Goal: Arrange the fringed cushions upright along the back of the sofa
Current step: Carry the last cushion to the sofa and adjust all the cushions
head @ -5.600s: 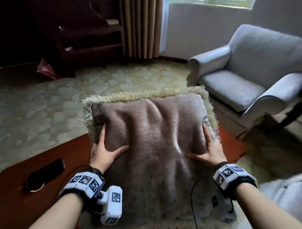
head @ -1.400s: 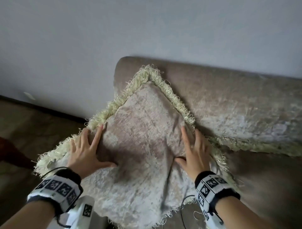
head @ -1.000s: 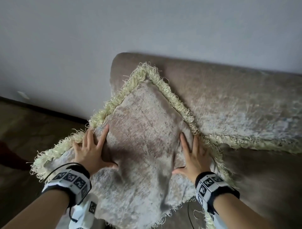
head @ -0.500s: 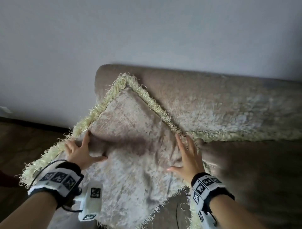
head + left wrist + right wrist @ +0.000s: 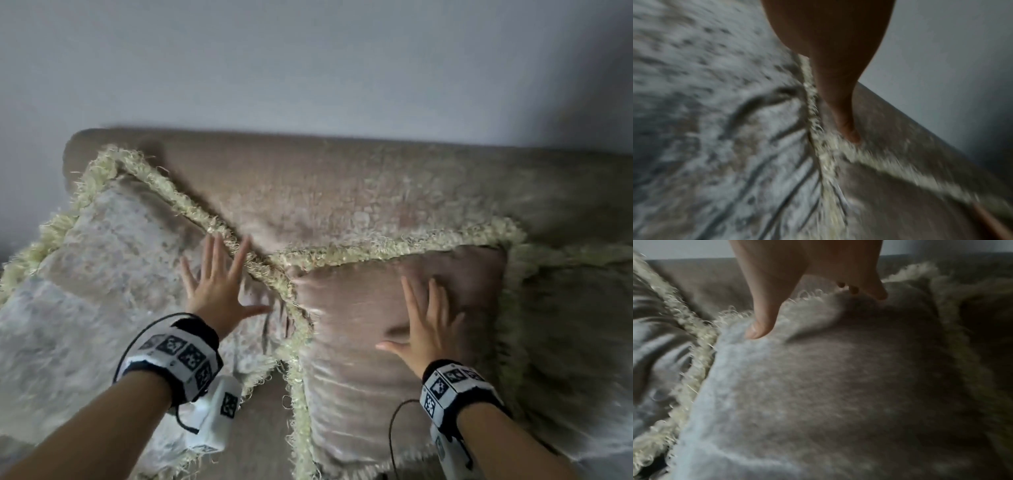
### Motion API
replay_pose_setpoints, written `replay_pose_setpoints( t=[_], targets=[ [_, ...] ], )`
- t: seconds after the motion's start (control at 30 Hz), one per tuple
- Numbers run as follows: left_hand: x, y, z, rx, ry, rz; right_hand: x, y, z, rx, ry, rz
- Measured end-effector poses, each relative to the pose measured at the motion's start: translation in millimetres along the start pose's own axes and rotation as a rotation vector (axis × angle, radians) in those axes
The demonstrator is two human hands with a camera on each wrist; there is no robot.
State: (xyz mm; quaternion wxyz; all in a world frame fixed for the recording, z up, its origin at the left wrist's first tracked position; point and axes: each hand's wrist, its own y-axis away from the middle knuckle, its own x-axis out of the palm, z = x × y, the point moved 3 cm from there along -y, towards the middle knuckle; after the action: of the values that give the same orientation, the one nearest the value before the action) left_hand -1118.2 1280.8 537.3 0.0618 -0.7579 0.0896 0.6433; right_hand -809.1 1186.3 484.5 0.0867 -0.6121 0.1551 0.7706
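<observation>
Both hands flat, fingers spread: left hand (image 5: 219, 291) on tilted left cushion (image 5: 102, 274), right hand (image 5: 428, 325) on middle cushion (image 5: 359, 325). Could slump sideways once released.

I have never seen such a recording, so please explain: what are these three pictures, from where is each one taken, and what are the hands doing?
No machine: a person with cameras on the head and both wrists. The head picture looks down at a sofa against a wall. The left hand lies flat, fingers spread, on the pale left cushion. The right hand lies flat on the browner middle cushion. Each blurred wrist picture looks along its own hand. Nothing is gripped; both cushions lean against the backrest.
</observation>
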Motion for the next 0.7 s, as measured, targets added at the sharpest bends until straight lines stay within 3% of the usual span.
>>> replay_pose_setpoints(
  t=[0.2,0.33,0.5,0.7],
  targets=[
    [59,-6,-124,0.209,-0.076,0.118,-1,-3,-92,0.073,0.033,-0.003],
    [85,-18,-178,0.281,-0.066,0.145,5,-12,-147,0.131,-0.095,0.054],
    [101,-43,-203,0.333,-0.162,0.185,26,-17,-185,-0.025,-0.229,0.147],
    [105,-66,-195,0.398,-0.238,0.22,53,-31,-198,-0.121,-0.292,0.129]
  ],
)
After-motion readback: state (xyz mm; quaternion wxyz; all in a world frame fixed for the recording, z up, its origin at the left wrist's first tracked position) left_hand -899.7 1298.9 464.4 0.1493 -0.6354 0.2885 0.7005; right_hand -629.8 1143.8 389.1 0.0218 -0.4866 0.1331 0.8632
